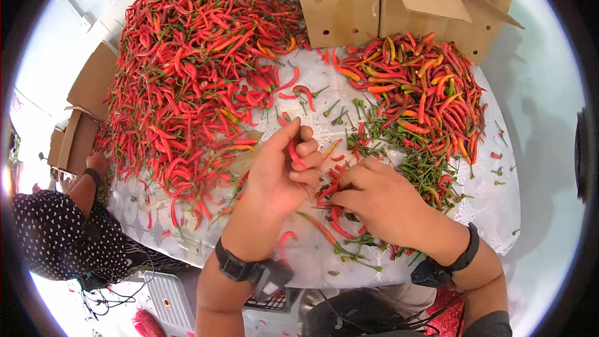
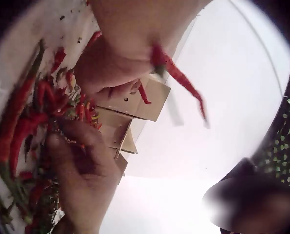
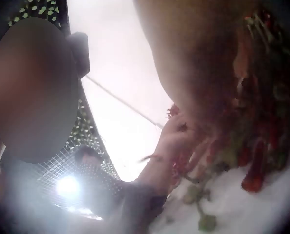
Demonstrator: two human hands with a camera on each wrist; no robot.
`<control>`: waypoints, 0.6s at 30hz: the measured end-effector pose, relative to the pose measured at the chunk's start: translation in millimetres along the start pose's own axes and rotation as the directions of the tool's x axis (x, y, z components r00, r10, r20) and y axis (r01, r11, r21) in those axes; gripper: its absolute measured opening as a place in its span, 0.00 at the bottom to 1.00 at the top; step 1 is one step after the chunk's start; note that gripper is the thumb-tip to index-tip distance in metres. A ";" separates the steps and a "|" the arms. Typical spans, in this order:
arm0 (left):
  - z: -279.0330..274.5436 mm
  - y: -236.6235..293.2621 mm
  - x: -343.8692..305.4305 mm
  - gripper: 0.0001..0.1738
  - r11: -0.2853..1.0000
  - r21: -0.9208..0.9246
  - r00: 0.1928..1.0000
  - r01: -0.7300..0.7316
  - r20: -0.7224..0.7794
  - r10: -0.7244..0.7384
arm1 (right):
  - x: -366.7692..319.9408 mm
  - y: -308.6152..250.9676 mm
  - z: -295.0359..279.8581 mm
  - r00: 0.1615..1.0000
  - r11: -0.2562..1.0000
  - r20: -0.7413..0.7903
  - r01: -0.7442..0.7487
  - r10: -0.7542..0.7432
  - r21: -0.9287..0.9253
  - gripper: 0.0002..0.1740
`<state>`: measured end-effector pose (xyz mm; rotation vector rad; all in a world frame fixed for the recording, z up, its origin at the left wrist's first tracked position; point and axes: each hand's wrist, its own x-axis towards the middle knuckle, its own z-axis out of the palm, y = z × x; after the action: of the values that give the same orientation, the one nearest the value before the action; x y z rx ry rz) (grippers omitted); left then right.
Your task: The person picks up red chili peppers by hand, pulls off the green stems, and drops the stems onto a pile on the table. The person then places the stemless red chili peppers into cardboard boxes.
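Observation:
My left hand [image 1: 274, 175] is raised over the middle of the table, its fingers curled round a red chili pepper [image 1: 294, 153]. In the left wrist view a red chili [image 2: 185, 80] sticks out beside that hand. My right hand [image 1: 384, 203] is low over a small heap of red chilies [image 1: 337, 217], thumb and fingers bent together at a pepper there; its fingertips are partly hidden. An orange-red chili with a green stem [image 1: 319, 228] lies just in front of the hands. The right wrist view is blurred, with a green stem [image 3: 206, 222] near the hand.
A large mound of red chilies [image 1: 187, 68] covers the left and back. At the right lie a smaller chili pile [image 1: 424, 84] and loose green stems [image 1: 424, 168]. Cardboard boxes [image 1: 340, 6] stand behind. Another person's arm [image 1: 84, 190] reaches in at the left.

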<state>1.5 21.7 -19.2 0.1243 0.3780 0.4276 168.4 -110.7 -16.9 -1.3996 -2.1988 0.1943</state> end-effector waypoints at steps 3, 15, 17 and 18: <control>5.1 -4.1 2.3 0.14 0.978 0.150 0.975 -0.143 -0.148 0.165 | 1.9 -2.2 -5.4 1.000 0.998 0.026 0.009 -0.008 -0.063 0.11; 26.6 -26.3 -8.0 0.14 0.360 0.931 0.995 -0.068 0.035 0.098 | 1.0 9.0 -16.2 0.903 0.999 -0.428 -0.049 0.038 -0.015 0.15; 26.3 -26.1 -9.0 0.14 0.379 0.922 0.994 -0.079 0.044 0.101 | 0.8 8.2 -16.9 0.895 0.998 -0.446 -0.053 0.037 -0.023 0.15; 24.9 -27.0 -8.3 0.14 0.366 0.925 0.992 -0.102 0.065 0.111 | 0.9 7.0 -18.6 0.894 0.998 -0.445 -0.058 0.041 -0.025 0.15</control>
<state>14.3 -7.2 1.3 1.3088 0.5957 0.2889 183.0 -109.6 -3.4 -1.3614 -1.7956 -0.1425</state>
